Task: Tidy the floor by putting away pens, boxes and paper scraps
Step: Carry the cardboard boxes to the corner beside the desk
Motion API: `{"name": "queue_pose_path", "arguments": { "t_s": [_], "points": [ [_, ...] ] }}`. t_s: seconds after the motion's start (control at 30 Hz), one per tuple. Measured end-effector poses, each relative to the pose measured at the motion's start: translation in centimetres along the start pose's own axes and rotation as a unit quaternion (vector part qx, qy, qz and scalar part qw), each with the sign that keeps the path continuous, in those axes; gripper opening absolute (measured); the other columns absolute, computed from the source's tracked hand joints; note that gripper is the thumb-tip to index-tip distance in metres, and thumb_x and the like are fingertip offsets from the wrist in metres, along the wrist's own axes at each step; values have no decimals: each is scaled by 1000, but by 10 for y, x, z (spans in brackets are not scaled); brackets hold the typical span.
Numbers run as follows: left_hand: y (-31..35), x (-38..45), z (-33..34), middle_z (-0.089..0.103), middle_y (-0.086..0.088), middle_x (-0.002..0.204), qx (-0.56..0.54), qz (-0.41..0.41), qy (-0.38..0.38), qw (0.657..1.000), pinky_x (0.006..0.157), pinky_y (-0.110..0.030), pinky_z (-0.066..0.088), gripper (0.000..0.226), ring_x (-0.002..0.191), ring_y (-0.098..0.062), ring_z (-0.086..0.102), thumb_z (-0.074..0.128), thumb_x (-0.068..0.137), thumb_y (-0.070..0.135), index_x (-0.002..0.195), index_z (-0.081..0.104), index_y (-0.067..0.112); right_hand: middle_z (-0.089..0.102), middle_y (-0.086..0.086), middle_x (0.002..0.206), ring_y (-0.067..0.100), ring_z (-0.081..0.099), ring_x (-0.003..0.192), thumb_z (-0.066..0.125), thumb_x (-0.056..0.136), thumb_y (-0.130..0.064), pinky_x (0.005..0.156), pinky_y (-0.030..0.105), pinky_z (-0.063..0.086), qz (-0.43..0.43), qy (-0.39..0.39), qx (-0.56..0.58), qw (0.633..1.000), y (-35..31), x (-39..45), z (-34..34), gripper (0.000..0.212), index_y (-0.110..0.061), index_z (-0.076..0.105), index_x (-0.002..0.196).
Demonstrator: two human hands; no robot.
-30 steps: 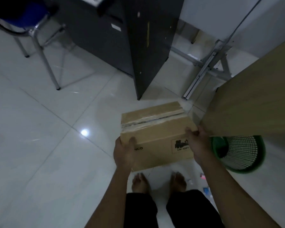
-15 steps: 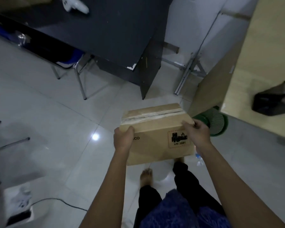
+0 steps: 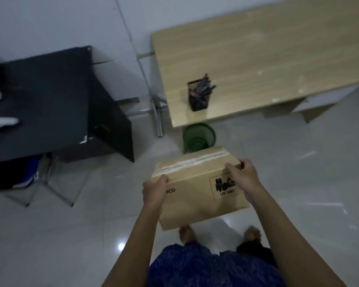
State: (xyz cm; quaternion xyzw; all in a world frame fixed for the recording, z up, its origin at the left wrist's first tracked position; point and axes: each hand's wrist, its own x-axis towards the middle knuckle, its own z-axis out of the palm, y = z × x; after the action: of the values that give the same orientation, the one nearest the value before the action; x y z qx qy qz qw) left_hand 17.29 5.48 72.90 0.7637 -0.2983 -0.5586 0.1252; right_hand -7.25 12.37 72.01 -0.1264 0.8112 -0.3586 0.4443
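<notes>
A taped brown cardboard box with a black printed label is lifted off the floor in front of me. My left hand grips its left near corner, fingers curled over the top edge. My right hand grips its right upper edge. A black mesh pen holder with several pens stands near the front left of the light wooden desk. A green mesh wastebasket stands on the floor beneath that desk's corner, just beyond the box.
A black desk stands to the left with white objects on it and a chair with metal legs tucked under. White tiled floor surrounds me. My bare feet are below the box.
The box has risen higher in both hands and the view has swung up and right, bringing the wooden desk top, the pen holder and the wastebasket into full sight.
</notes>
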Motion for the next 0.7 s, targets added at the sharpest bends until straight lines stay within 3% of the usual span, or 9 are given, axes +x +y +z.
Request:
{"name": "queue_pose_path", "arguments": {
  "t_s": [0.13, 0.23, 0.3, 0.43, 0.7],
  "points": [
    [15, -37, 83, 71, -16, 113, 60, 36, -61, 996, 89, -56, 60, 66, 99, -35, 71, 68, 73, 41, 130, 58, 8, 64, -1, 106, 19, 62, 97, 65, 85, -33, 72, 34, 52, 36, 56, 74, 995, 29, 5, -97, 39, -21, 56, 121],
    [25, -71, 146, 67, -13, 122, 91, 74, -83, 990, 94, -50, 57, 66, 106, -31, 66, 68, 82, 42, 138, 53, 10, 67, 1, 103, 14, 62, 89, 60, 88, -27, 59, 28, 46, 39, 77, 122, 989, 50, 5, -169, 34, -17, 58, 121],
    [28, -96, 191, 65, -11, 122, 109, 96, -95, 985, 86, -42, 55, 63, 105, -27, 63, 67, 87, 41, 139, 52, 10, 67, 1, 98, 12, 62, 85, 58, 90, -26, 58, 28, 45, 37, 89, 145, 985, 63, 5, -221, 29, -16, 59, 117],
    [32, -156, 290, 67, -6, 98, 123, 122, -132, 976, 61, -32, 45, 43, 87, -19, 63, 63, 93, 33, 130, 57, 11, 71, 4, 97, 16, 64, 88, 57, 90, -29, 62, 31, 47, 30, 124, 178, 976, 90, 8, -338, 24, -17, 63, 110],
    [42, -252, 448, 71, -12, 106, 169, 192, -188, 948, 60, -33, 46, 42, 90, -24, 64, 61, 90, 36, 123, 64, 11, 69, 4, 103, 23, 63, 97, 54, 78, -38, 82, 45, 55, 22, 238, 202, 950, 126, 12, -501, 33, -23, 64, 107]
  ]
}}
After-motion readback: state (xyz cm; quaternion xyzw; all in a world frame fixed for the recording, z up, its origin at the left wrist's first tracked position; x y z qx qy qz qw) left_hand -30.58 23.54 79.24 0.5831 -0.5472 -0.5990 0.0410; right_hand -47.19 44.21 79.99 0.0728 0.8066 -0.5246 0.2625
